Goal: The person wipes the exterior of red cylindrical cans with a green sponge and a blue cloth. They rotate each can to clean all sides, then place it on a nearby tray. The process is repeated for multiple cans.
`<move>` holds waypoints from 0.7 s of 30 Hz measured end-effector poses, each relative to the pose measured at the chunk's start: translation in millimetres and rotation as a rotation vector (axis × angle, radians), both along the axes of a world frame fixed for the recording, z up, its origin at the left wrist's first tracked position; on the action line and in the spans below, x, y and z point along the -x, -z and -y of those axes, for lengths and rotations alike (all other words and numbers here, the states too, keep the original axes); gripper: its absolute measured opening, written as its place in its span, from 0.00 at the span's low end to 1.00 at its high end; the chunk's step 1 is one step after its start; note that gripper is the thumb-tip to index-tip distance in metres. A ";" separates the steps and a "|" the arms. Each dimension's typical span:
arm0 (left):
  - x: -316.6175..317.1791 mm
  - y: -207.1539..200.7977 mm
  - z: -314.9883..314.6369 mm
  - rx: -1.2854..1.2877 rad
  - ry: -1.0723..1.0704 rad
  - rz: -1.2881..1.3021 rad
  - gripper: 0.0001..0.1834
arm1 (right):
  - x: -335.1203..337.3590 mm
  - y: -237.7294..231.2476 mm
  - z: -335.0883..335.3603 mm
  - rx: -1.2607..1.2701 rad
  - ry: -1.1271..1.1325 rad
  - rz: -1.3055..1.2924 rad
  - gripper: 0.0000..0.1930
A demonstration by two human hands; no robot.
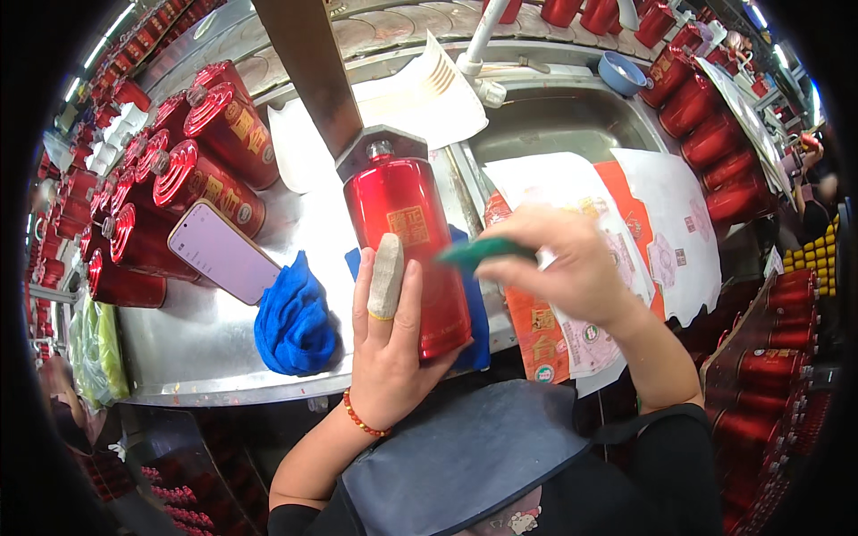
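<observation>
A glossy red bottle with a small gold-printed panel lies tilted in front of me. Its silvery neck points away, by the end of a brown metal bar. My left hand grips the bottle's lower end, fingers along its side; one finger wears a grey-beige wrap. Over the bottle's right side, my right hand is closed on a flat green tool with a pointed end, like a scraper; motion blurs it. Whether the green tip touches the bottle, I cannot tell.
Left on the metal table: several red bottles, a phone and a crumpled blue cloth. To the right, printed transfer sheets overlap the edge of a sink. Near the sink's far corner is a blue bowl.
</observation>
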State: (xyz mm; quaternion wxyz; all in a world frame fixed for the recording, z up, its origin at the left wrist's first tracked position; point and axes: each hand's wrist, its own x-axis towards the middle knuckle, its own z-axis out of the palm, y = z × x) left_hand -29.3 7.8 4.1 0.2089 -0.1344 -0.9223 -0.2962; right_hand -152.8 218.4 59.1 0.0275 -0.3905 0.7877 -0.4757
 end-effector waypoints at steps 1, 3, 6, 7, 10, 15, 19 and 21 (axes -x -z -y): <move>0.9 0.2 -0.3 0.012 -0.009 0.002 0.58 | 1.5 6.4 4.3 -0.048 0.030 0.022 0.12; -0.5 2.4 2.4 0.030 -0.034 0.008 0.58 | 35.3 22.2 -10.6 -0.184 0.307 0.041 0.14; -4.4 12.5 8.1 -0.203 -0.025 0.024 0.62 | 61.0 17.0 -23.9 0.014 0.363 0.234 0.19; -6.2 13.9 12.5 -0.223 -0.005 0.062 0.64 | 66.5 5.7 -25.3 -0.079 0.306 0.220 0.24; -5.0 21.8 17.7 -0.347 0.047 0.052 0.64 | 91.4 -19.8 -2.7 -0.063 0.211 0.003 0.18; -10.2 26.7 18.7 -0.394 0.032 0.039 0.61 | 172.3 -42.3 65.6 -0.164 0.109 0.175 0.17; -6.7 27.3 16.6 -0.448 0.036 0.028 0.58 | 243.5 -6.9 126.1 -0.520 0.190 0.175 0.25; -6.1 28.0 16.1 -0.466 0.036 0.019 0.57 | 259.3 18.8 150.7 -0.568 0.082 -0.085 0.25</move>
